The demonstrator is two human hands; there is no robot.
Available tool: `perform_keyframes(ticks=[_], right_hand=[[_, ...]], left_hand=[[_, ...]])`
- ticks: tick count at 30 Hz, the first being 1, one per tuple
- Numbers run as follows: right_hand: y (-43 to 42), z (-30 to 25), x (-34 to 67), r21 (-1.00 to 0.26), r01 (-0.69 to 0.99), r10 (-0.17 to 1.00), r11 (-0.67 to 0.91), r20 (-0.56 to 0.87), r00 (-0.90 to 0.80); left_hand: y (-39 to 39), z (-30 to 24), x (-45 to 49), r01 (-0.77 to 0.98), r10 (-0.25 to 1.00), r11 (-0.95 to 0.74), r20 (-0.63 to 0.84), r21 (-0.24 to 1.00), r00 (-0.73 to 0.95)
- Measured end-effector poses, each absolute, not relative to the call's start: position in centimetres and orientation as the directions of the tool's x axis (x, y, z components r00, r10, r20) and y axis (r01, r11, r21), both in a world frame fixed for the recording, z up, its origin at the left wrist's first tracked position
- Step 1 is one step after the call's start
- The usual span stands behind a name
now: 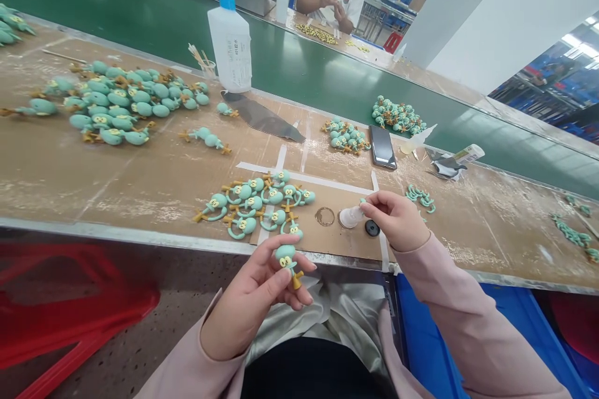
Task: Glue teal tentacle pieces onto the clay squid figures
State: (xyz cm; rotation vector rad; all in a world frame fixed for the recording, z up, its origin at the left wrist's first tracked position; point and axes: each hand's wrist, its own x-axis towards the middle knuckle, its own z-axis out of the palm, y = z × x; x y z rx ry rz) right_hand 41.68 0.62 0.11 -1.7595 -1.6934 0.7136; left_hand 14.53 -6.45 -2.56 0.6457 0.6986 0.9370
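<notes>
My left hand (255, 299) is below the table edge, its fingers closed on a small teal figure (286, 257) with yellow eyes and a tan body. My right hand (395, 218) hovers over the brown cardboard worktop (154, 168), pinching a tiny teal piece (362, 201) between thumb and fingers, right beside a small white cap-like cup (350, 217). A cluster of several finished teal figures (257, 202) lies just left of my hands. A wire ring (324, 216) and a black disc (372, 228) sit near the cup.
A big heap of teal heads (121, 103) lies far left, a white glue bottle (230, 40) with blue nozzle behind it. A phone (382, 146), smaller piles (346, 136) and loose teal arms (421, 196) sit right. Across the green conveyor (304, 72) another person works.
</notes>
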Motion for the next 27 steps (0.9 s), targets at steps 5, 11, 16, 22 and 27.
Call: perform_keyframes(ticks=[5,11,16,22,27], right_hand=[[0.5,0.4,41.8,-0.74,0.672,0.999,-0.026,0.008,0.047],[-0.1,1.9,42.5,-0.758,0.651,0.998,-0.033,-0.061,-0.021],[-0.3,1.8,42.8,-0.753,0.656,0.979,-0.057,-0.171,-0.111],[-0.4,1.5,42.6,-0.75,0.655,0.969,-0.089,-0.217,-0.118],[-0.3,1.5,42.6,-0.735,0.671,0.966,-0.098,-0.231,-0.112]], left_hand=[[-6.5,-2.5,14.7,-0.496,0.878,0.441,-0.247,0.748,0.409],[-6.5,-2.4,14.7,-0.49,0.879,0.437,-0.243,0.754,0.411],[-6.4,-2.9,14.7,-0.472,0.857,0.464,-0.244,0.75,0.454],[-6.2,-3.6,14.6,-0.481,0.844,0.46,-0.198,0.746,0.498],[-6.2,-4.1,14.6,-0.479,0.84,0.449,-0.173,0.754,0.514]])
